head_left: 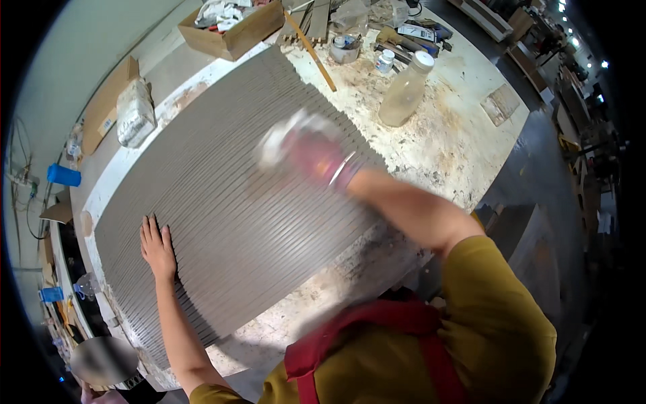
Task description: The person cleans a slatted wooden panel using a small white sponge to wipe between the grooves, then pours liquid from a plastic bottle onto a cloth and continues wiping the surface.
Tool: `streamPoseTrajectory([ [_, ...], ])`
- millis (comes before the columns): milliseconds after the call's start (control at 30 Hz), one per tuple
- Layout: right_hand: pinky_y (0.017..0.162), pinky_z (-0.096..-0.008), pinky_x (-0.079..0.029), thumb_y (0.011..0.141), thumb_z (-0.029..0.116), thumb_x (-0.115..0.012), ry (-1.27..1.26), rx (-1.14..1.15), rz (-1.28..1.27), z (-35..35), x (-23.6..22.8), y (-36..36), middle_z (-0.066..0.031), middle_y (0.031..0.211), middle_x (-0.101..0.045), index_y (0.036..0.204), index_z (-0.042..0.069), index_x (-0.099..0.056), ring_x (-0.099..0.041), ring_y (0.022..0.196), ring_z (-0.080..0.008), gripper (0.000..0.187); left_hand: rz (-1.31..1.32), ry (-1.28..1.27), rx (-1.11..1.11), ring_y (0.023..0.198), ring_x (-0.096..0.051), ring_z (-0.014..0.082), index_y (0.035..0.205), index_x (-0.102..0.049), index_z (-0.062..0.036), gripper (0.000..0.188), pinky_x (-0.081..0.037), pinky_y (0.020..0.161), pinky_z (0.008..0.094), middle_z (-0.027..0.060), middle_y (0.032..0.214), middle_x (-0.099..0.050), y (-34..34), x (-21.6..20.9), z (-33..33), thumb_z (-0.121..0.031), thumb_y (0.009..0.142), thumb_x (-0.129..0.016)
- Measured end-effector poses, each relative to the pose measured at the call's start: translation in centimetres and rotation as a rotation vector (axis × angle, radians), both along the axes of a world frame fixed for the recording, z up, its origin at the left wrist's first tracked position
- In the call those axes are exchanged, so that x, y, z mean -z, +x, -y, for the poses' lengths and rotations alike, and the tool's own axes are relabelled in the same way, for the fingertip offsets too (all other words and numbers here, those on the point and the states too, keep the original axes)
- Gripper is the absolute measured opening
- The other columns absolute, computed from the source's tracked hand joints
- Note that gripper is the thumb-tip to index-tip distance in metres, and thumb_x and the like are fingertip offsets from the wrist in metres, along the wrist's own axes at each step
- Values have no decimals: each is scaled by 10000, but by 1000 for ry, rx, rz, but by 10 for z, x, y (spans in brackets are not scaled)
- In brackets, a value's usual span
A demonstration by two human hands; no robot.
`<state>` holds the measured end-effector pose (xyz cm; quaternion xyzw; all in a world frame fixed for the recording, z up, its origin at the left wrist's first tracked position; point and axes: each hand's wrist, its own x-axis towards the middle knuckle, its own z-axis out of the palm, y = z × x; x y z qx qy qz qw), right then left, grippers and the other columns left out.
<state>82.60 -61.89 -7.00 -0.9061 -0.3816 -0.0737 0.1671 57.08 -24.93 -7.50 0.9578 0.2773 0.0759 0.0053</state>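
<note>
A large grey-brown panel of many narrow parallel slats [222, 202] lies across the worktable. My left hand [157, 250] rests flat on its left part, bare, with the fingers stretched out. Over the far middle of the panel is my right hand [315, 158], in a pinkish glove with a pale band at the wrist. It holds a bunched white cloth [276, 143] against or just over the slats; motion blur hides whether it touches and how each finger lies.
Stained white worktable [444, 151] surrounds the panel. At the far right stand a cloudy bottle with a white lid [406, 91], a small white jar [385, 61], a tub [345, 49] and several tools. A wooden box [235, 34], a pencil-like stick [311, 50] and a wrapped package [136, 113] lie beyond.
</note>
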Motion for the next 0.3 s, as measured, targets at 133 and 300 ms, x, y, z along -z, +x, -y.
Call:
streamPoseTrajectory([
  [133, 775, -435, -515, 886, 191, -541, -46, 374, -243, 81, -42, 79, -211, 947, -648, 992, 27, -604, -655, 879, -314, 206, -14, 18, -21, 1413, -245, 308, 1453, -359, -131, 576, -187, 1116, 520, 79, 1540, -281, -2, 3, 4, -475, 991, -351],
  [300, 919, -404, -500, 914, 349, -537, -235, -60, 49, 45, -47, 24, -246, 1273, -546, 1116, 95, -620, -647, 1030, -301, 335, -22, 27, -31, 1416, -240, 306, 1456, -349, -143, 577, -162, 1128, 534, 67, 1550, -261, 0, -3, 3, -489, 994, -345],
])
